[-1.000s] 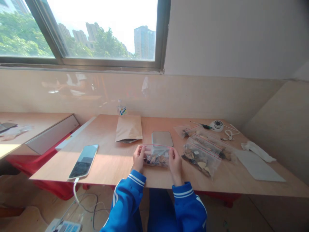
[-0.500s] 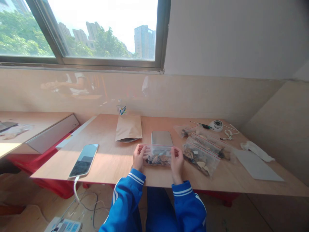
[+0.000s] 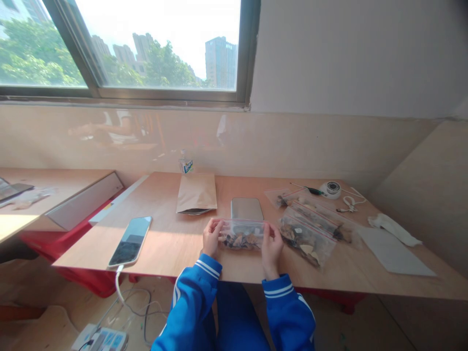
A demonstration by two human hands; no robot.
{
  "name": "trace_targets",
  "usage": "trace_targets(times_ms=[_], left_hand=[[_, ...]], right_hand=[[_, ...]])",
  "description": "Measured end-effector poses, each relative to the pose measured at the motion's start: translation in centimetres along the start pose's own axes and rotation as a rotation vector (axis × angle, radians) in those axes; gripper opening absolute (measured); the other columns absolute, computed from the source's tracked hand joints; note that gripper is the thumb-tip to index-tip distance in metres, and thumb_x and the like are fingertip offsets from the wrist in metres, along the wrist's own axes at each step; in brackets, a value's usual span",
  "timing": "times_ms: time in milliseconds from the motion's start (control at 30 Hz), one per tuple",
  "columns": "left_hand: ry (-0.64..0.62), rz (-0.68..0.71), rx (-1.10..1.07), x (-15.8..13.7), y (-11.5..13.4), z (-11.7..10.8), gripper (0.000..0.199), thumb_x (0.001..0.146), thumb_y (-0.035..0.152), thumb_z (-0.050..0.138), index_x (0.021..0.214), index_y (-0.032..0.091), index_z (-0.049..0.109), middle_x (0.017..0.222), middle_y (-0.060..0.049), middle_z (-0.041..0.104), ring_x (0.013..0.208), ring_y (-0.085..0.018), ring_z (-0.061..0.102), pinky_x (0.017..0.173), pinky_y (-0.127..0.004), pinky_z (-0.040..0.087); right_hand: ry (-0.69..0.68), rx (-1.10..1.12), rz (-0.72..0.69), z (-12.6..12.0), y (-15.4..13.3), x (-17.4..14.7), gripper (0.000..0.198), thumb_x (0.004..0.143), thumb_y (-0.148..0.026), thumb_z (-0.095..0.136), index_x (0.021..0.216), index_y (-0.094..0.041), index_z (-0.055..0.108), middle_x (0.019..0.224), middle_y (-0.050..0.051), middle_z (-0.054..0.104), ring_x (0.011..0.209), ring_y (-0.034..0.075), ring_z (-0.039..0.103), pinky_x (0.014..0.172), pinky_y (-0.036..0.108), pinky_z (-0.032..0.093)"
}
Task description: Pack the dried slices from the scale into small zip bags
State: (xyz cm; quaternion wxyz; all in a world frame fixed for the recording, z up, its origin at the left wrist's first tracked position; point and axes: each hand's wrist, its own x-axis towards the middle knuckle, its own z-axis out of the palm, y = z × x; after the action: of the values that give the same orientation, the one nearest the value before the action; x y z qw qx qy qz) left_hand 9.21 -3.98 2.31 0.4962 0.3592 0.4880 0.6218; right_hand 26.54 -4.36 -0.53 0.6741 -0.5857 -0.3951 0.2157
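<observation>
A wooden table [image 3: 168,243] is supporting a brown pouch [image 3: 198,193]. Nearer the front edge, a clear zip bag [image 3: 242,229] of brownish pieces [image 3: 241,241] is stretching sideways. The left hand [image 3: 211,238] is pinching its left end, fingers nearly closed; the right hand [image 3: 271,247] is likewise gripping the other.

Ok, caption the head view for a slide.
Left hand and right hand hold a clear plastic bag of brown pieces before a silver rectangular device.
</observation>
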Motion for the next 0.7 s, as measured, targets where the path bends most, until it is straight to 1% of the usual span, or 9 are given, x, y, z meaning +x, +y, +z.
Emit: trace_targets(times_ms=[133,267,367,500,600,700], left_hand=[[-0.016,0.010,0.011,-0.01,-0.09,0.02,0.039,0.066,0.050,0.071,0.081,0.016,0.058,0.078,-0.005,0.069,0.071,-0.018,0.068,0.051,-0.021,0.049],[-0.024,-0.012,-0.024,-0.10,-0.06,0.16,0.041,0.065,0.051,0.072,0.082,0.016,0.057,0.077,-0.004,0.068,0.064,-0.015,0.066,0.044,-0.016,0.043],[-0.031,-0.018,-0.025,-0.14,0.01,0.28,0.043,0.065,0.052,0.072,0.082,0.016,0.057,0.075,-0.003,0.068,0.059,-0.012,0.064,0.044,-0.016,0.042],[-0.022,0.009,-0.007,-0.11,0.01,0.26,0.042,0.067,0.052,0.072,0.082,0.016,0.059,0.073,-0.003,0.068,0.060,-0.013,0.065,0.047,-0.019,0.045],[-0.030,0.040,-0.017,-0.14,-0.06,0.13,0.042,0.067,0.051,0.072,0.086,0.015,0.060,0.074,-0.004,0.070,0.061,-0.015,0.066,0.051,-0.021,0.047],[-0.032,0.045,-0.012,-0.23,-0.13,-0.06,0.044,0.066,0.050,0.073,0.090,0.015,0.060,0.075,-0.005,0.071,0.061,-0.017,0.067,0.052,-0.023,0.049]], right_hand=[[0.012,0.001,-0.016,0.05,-0.27,-0.08,0.047,0.083,-0.057,0.053,0.093,-0.012,0.064,0.091,0.014,0.070,0.080,0.022,0.063,0.075,0.033,0.047],[0.018,0.019,-0.006,0.04,-0.45,-0.13,0.046,0.082,-0.058,0.054,0.089,-0.014,0.062,0.087,0.012,0.069,0.078,0.021,0.062,0.073,0.032,0.047],[-0.010,0.050,0.021,0.05,-0.25,-0.10,0.043,0.083,-0.058,0.053,0.090,-0.016,0.061,0.085,0.009,0.068,0.077,0.020,0.062,0.073,0.031,0.048],[-0.065,0.080,0.051,0.15,0.23,0.01,0.044,0.083,-0.056,0.052,0.098,-0.016,0.060,0.092,0.009,0.067,0.082,0.020,0.062,0.075,0.031,0.048],[-0.086,0.075,0.063,0.18,0.38,0.06,0.046,0.082,-0.055,0.053,0.104,-0.015,0.061,0.099,0.010,0.067,0.084,0.020,0.062,0.077,0.032,0.048],[-0.081,0.067,0.049,0.13,0.28,0.06,0.042,0.082,-0.052,0.054,0.099,-0.015,0.063,0.097,0.010,0.067,0.083,0.020,0.061,0.077,0.032,0.047]])
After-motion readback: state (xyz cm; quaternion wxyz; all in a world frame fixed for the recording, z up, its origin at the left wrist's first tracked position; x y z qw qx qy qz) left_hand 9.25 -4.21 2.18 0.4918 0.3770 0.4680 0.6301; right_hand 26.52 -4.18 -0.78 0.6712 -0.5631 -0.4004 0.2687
